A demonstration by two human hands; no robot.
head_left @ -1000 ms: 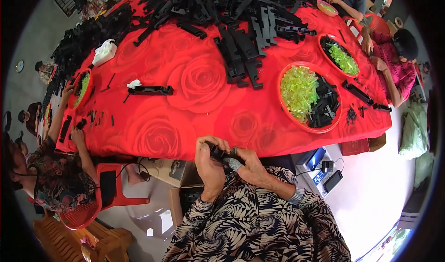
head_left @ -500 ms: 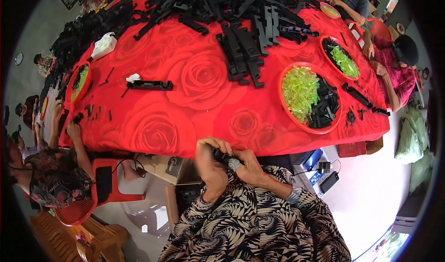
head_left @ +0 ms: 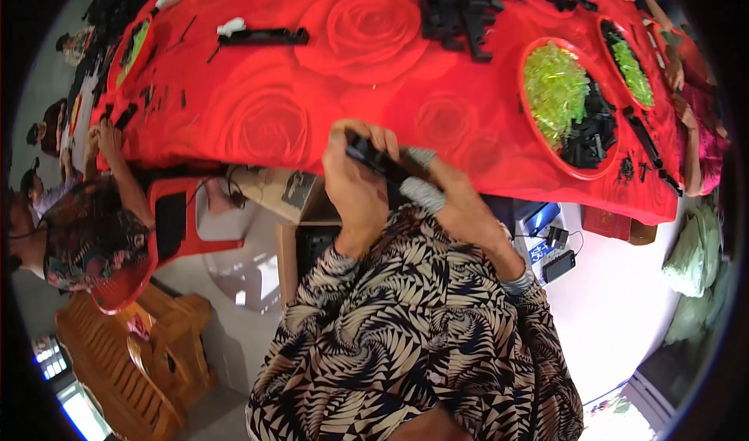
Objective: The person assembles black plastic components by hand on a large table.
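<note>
My left hand (head_left: 355,183) is closed round a long black plastic part (head_left: 377,160), held just off the table's near edge. My right hand (head_left: 460,203), with grey wrapping on its fingers, grips the lower end of the same part. Ahead lies the red rose-print tablecloth (head_left: 343,109). A similar black part (head_left: 269,37) rests farther off, with a crumpled white tissue (head_left: 232,26) at its left end. To the right stands a round red bowl (head_left: 579,175) holding yellow-green clear pieces (head_left: 554,90) and small black pieces (head_left: 594,133).
More black parts (head_left: 460,12) are heaped at the far side. A second bowl (head_left: 652,105) stands at right. At left a person (head_left: 94,222) works beside a red chair (head_left: 187,218). Below the table are a cardboard box (head_left: 261,193) and a phone (head_left: 559,266).
The view has tilted down, so the table sits higher in the picture. Both hands still hold the black part, which now shows more plainly between them.
</note>
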